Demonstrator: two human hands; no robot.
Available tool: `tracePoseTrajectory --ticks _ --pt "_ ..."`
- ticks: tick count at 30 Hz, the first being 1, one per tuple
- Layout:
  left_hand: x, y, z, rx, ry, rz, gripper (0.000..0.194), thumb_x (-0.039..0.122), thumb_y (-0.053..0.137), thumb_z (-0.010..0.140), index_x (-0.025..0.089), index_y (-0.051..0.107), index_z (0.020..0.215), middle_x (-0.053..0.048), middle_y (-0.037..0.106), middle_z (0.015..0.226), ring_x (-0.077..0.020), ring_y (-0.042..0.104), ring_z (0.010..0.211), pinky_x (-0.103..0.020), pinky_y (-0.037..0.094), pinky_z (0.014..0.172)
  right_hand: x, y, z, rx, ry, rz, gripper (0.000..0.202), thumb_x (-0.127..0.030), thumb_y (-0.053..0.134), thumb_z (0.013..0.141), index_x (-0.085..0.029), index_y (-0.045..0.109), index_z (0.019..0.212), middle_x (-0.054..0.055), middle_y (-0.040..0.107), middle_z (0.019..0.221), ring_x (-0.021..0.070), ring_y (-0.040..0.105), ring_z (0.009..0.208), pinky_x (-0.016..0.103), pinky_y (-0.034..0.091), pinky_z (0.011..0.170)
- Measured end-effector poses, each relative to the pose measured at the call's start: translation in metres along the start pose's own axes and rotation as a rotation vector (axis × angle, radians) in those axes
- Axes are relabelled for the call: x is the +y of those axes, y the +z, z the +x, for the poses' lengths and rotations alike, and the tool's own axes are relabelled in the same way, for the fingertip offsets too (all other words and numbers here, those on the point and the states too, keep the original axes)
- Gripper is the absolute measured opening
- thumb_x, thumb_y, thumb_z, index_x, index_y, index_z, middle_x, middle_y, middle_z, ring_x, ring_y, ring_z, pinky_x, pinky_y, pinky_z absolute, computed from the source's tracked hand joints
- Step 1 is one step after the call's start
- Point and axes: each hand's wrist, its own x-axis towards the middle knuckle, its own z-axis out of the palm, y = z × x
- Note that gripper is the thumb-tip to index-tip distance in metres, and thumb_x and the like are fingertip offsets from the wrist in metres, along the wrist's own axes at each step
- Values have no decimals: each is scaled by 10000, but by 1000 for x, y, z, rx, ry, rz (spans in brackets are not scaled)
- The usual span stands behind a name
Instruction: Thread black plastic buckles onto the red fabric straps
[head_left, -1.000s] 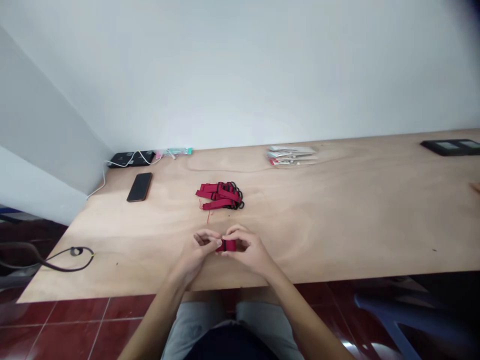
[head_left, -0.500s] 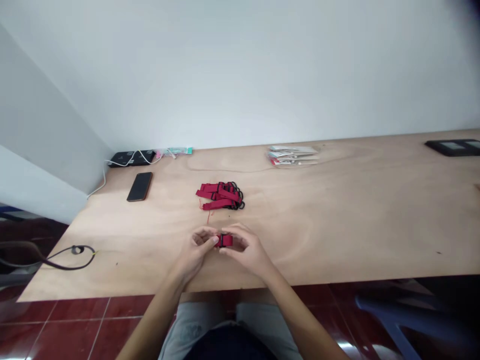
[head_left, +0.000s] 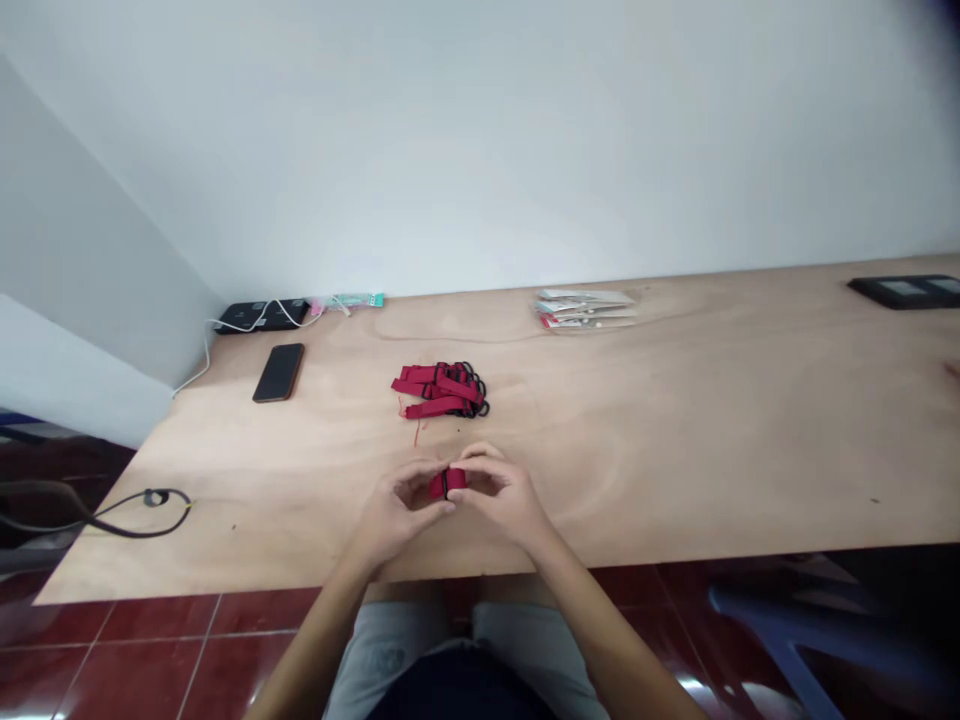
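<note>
Where your left hand [head_left: 401, 512] and right hand [head_left: 504, 495] meet, both half curled: one red strap [head_left: 458, 479], one black slider [head_left: 445, 484] on it. Your right thumb and fingertips pinch the strap; your left fingers frame its left end, grip unclear. Visible length runs left to right before you, slider crosswise. Surface: one wooden table [head_left: 675, 450], its near edge close to your wrists. Beyond: one pile of red straps [head_left: 442, 392], cut ends leftward, black rings rightward, number unclear; one phone [head_left: 278, 373]; one batch of packets [head_left: 585, 309]. Room: pale wall [head_left: 480, 150], red tiled floor [head_left: 150, 665].
</note>
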Motion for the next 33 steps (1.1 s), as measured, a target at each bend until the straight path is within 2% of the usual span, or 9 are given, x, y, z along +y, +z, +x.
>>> tracePoseTrajectory --ticks 5,12,17,22,26,30,33 --pt "6 4 -2 58 -20 118 380 356 929 789 218 855 1135 -117 832 1193 -329 781 1136 -473 631 1038 -3 -1 0 -40 43 31 243 -416 910 838 -252 862 1010 62 653 1055 191 653 892 311 567 776" --pt "8 4 -6 87 -43 36 414 372 949 760 190 851 1119 -134 830 1203 -346 787 1152 -515 621 1087 -4 -1 -3 -44 76 102 252 -444 896 847 -237 855 985 76 660 1080 226 683 1041 320 590 873" --pt "7 1 -6 104 -46 -13 427 392 954 752 191 847 1113 -132 831 1203 -350 775 1190 -521 590 1128 -5 -1 -2 -15 97 148 321 -483 925 800 -222 847 970 79 672 1072 230 699 1031 322 609 859" --pt "2 0 -5 121 -26 -51 425 393 968 732 183 847 1081 -136 838 1155 -337 786 1143 -486 604 1096 -9 0 -3 -35 191 260 419 -504 960 742 -231 766 994 60 727 1068 232 742 994 350 627 885" --pt "2 2 -5 131 -22 -42 414 393 960 743 188 843 1083 -135 834 1159 -327 784 1129 -486 607 1082 -12 0 -5 -49 197 274 425 -508 951 759 -234 714 981 60 744 1034 242 745 1009 378 619 930" --pt "4 1 -5 175 12 -52 389 417 940 767 196 838 1070 -129 834 1141 -318 785 1093 -463 624 1030 -10 0 -7 61 181 363 408 -515 900 827 -229 608 839 83 752 1139 248 749 1038 403 616 956" --pt "3 -2 -4 214 34 -47 400 429 921 794 204 831 1112 -125 824 1170 -304 775 1110 -434 616 1029 -10 -1 -6 61 208 337 345 -516 857 872 -230 677 940 87 762 1150 226 760 906 393 637 866"
